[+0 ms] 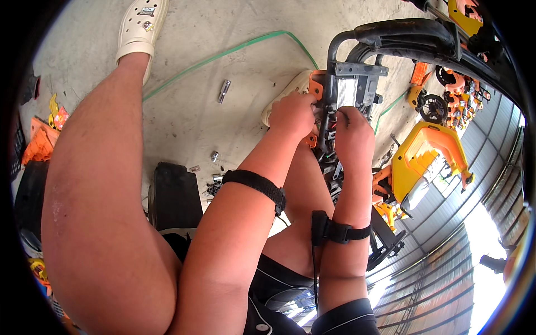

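While seated, left hand (291, 114) & right hand (353, 134) both grip the grey/orange engine assy (352, 89).

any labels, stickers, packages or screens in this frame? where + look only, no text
Small dark label patch: on top of the white clog at upper left, roughly rectangular, dark with light marks.
Small badge: just below it on the same clog, tiny, multicoloured.
No packages, signs or screens visible.
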A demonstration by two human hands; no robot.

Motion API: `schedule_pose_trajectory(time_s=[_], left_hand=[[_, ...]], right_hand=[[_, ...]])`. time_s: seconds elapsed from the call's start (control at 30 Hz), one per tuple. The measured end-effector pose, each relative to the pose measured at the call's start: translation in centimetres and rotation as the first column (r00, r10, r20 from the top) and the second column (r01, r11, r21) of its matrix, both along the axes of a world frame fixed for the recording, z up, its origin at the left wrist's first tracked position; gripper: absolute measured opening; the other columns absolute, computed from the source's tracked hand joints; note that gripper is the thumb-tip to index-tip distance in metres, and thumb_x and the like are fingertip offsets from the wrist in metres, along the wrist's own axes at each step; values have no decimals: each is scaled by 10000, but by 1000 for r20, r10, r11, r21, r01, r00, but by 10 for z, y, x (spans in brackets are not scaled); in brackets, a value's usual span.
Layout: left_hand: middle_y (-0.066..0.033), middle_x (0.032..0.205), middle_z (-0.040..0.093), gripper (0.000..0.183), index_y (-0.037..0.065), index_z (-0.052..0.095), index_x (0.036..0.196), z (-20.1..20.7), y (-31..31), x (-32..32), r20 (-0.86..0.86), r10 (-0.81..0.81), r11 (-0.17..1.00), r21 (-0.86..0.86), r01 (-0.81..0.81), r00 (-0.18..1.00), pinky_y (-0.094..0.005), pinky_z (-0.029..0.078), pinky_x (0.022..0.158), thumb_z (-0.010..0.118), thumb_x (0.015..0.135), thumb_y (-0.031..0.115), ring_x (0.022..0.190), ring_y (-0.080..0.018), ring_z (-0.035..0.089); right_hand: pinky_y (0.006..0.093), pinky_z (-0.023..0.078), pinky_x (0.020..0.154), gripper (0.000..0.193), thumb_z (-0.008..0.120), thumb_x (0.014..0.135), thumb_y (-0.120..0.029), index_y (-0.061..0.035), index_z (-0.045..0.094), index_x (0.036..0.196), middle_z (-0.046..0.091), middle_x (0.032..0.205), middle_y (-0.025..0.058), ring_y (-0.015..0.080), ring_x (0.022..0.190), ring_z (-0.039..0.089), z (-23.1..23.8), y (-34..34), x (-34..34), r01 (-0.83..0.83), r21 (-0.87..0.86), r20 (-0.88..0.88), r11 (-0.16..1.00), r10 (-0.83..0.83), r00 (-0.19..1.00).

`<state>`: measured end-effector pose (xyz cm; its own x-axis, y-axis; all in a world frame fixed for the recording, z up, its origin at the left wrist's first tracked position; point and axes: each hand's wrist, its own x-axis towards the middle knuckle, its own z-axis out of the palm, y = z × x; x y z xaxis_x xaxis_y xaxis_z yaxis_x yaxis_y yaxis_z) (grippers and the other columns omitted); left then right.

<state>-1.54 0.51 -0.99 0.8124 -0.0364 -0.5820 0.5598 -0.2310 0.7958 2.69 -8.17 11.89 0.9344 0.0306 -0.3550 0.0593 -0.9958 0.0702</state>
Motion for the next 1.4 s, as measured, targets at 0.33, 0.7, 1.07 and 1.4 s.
schedule_pose_trajectory(time_s=[0.33,0.7,1.07,1.4], left_hand=[[-57,992,707,154,212,789,991,9,13,18,143,-233,959,197,203,962,-511,453,923,656,919,179,1032,-303,652],[-81,1009,745,151,167,782,1017,18,17,25,-82,-304,952,11,306,949,-475,514,859,691,934,253,1003,-310,709],[-120,1026,759,208,96,748,1043,12,-14,9,-224,-117,990,-98,97,968,-466,553,850,721,935,272,997,-341,716],[-122,1013,749,172,111,715,1059,5,2,7,-196,-116,991,-94,99,974,-489,543,836,644,980,246,988,-376,702]], right_hand=[[509,551,749,187,604,996,-197,-69,735,1036,732,950,208,436,869,697,-2,-2,-2,34,9,-17,999,-34,999],[478,555,781,205,604,1002,-206,-56,731,1061,745,964,200,418,893,709,-1,-3,-2,37,13,-24,999,-36,999],[501,550,769,194,595,999,-205,-70,728,1035,736,956,206,429,881,700,2,5,3,62,-16,-63,998,-63,996],[501,555,760,191,603,998,-217,-81,734,1029,738,942,204,422,866,706,0,5,5,36,-63,-58,997,-40,998]])
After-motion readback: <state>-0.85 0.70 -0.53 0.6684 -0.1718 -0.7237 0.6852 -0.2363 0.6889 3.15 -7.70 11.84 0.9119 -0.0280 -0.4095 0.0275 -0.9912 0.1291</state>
